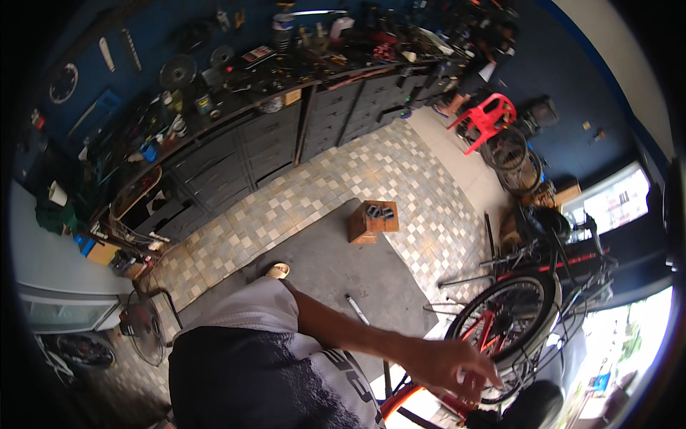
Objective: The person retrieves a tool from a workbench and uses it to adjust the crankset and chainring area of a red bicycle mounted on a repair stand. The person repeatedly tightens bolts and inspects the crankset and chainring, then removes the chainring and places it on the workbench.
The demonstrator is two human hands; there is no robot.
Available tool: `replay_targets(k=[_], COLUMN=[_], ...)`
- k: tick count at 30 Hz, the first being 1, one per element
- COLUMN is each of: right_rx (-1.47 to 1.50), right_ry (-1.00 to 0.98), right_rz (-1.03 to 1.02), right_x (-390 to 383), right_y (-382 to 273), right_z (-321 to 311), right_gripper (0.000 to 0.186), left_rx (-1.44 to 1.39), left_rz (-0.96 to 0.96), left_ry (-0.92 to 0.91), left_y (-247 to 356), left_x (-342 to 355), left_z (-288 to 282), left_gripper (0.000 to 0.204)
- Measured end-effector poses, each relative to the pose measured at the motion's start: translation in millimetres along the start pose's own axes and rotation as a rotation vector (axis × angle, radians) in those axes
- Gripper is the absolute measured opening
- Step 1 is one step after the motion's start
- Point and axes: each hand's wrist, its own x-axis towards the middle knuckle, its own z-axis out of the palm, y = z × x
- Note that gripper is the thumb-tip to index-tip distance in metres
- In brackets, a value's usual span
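My left arm reaches across to the right, and my left hand (451, 368) hangs over an orange-red bicycle frame (404, 402). Its fingers bend loosely downward with gaps between them, and I see nothing held in them. Whether the fingertips touch the bicycle is unclear. Just beyond the hand are a bicycle wheel with a black tyre (547, 286) and a tangle of dark cables. A dark rounded thing (534, 406), perhaps a saddle, sits at the lower edge near the hand. My right hand is not in the picture.
A wooden box (363, 227) with small dark parts on top stands on a grey mat (314, 247). A pump-like tube (356, 309) lies near my arm. Dark drawer cabinets (268, 143) carry a cluttered workbench. A red plastic chair (487, 118), a fan (143, 329) and another person (482, 61) are around.
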Motion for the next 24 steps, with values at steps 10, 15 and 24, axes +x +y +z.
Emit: replay_targets(k=[10,15,24], right_rx=[-0.149,-0.346,-0.947], right_ry=[-1.032,-0.821,-0.478], right_rz=[0.103,0.107,0.387], right_x=[-47.8,-51.0,-78.3], right_y=[100.3,211.6,268.3], right_z=[357.1,319.3,215.4], right_gripper=[0.054,0.031,0.037], left_rx=[-0.05,0.908,2.027], left_rz=[-0.476,-0.698,-1.818], left_ry=[1.307,1.782,0.723], left_y=[-43.2,24.7,125.3], left_x=[-208.1,-387.4,-615.4], left_z=[-261.5,-503.5,-744.3], left_gripper=[0.034,0.074,0.035])
